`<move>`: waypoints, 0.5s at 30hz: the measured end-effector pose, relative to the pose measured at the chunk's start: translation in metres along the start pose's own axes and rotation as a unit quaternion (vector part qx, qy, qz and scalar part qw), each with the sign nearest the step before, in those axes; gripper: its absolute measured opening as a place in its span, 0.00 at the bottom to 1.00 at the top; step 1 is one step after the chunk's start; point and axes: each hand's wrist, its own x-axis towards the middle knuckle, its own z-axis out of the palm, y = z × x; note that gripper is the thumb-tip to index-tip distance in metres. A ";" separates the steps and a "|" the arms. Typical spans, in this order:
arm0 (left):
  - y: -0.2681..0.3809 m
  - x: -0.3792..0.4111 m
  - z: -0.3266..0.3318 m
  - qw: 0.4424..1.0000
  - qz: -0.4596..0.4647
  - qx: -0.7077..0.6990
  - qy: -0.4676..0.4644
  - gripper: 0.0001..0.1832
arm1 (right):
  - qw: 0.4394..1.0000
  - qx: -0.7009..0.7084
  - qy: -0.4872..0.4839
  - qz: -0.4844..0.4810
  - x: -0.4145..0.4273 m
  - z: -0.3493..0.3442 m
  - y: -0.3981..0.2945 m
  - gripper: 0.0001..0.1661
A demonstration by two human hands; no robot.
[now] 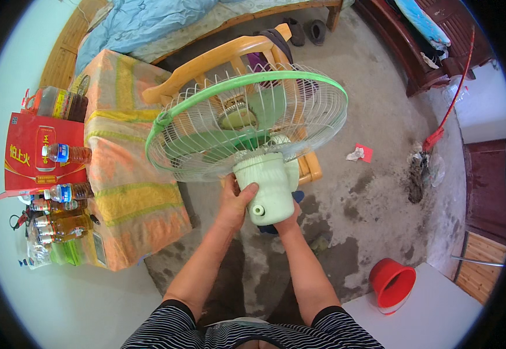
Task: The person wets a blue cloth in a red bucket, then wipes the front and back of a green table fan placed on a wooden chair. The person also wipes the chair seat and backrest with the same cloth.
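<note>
An electric fan fills the middle of the view. Its pale green motor housing (270,192) faces me, and the wire guard with its bright green rim (253,80) tilts away beyond it. Green blades (200,146) show through the wires. My left hand (234,203) grips the housing's left side, thumb on top near a small round knob (258,210). On the other side my right hand (291,218) supports the housing from below; its fingers are mostly hidden. Behind the guard is a wooden chair (218,54), partly covered by the fan.
At left a cloth-covered table (137,183) carries several drink bottles (67,192) and a red carton (39,152). A bed (157,26) with blue bedding lies ahead. Right are a red bucket (390,281), a red-handled mop (436,137) and dark wooden furniture (410,65). Damp patches mark the concrete floor (366,118).
</note>
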 end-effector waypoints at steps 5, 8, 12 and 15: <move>-0.013 -0.005 0.007 0.999 0.050 -0.002 -0.016 0.41 | 0.974 0.182 0.050 0.128 -0.020 0.019 0.031 0.14; -0.020 -0.008 0.003 0.998 0.067 0.007 -0.018 0.43 | 0.979 0.156 0.057 0.118 -0.024 0.016 0.031 0.15; -0.024 -0.004 -0.002 0.997 0.075 0.007 -0.019 0.44 | 1.000 0.003 -0.001 0.025 -0.016 0.005 0.020 0.15; -0.020 0.005 -0.013 0.997 0.064 0.011 -0.032 0.45 | 0.993 -0.109 -0.047 -0.022 -0.002 -0.003 0.000 0.20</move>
